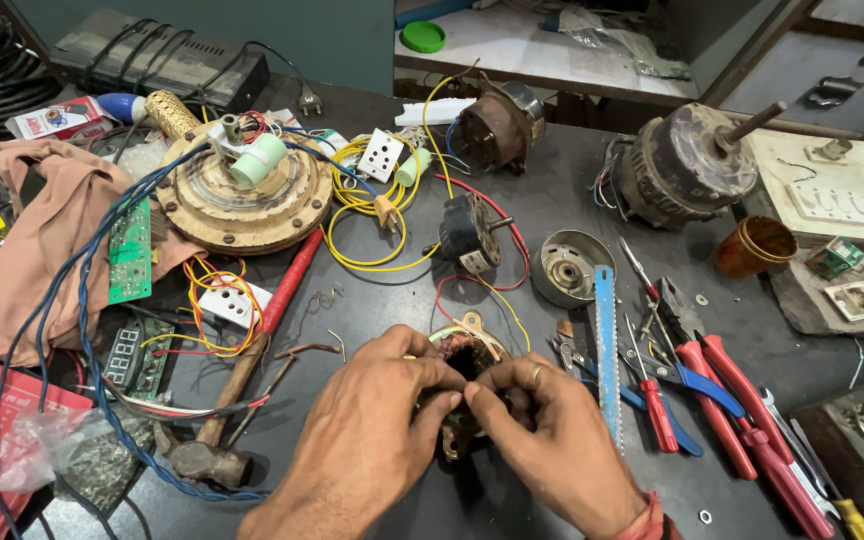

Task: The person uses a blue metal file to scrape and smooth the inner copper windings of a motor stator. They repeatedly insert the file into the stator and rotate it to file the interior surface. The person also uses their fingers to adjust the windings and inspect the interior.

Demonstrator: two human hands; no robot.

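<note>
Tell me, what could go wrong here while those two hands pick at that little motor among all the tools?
1. The left hand and right hand pinch the small motor in mid-air; its thin red and yellow wires might snag or tear.
2. The saw blade lies teeth-out right beside the right hand, so a slip could cut.
3. Loose washers on the dark table could easily get lost.
</note>
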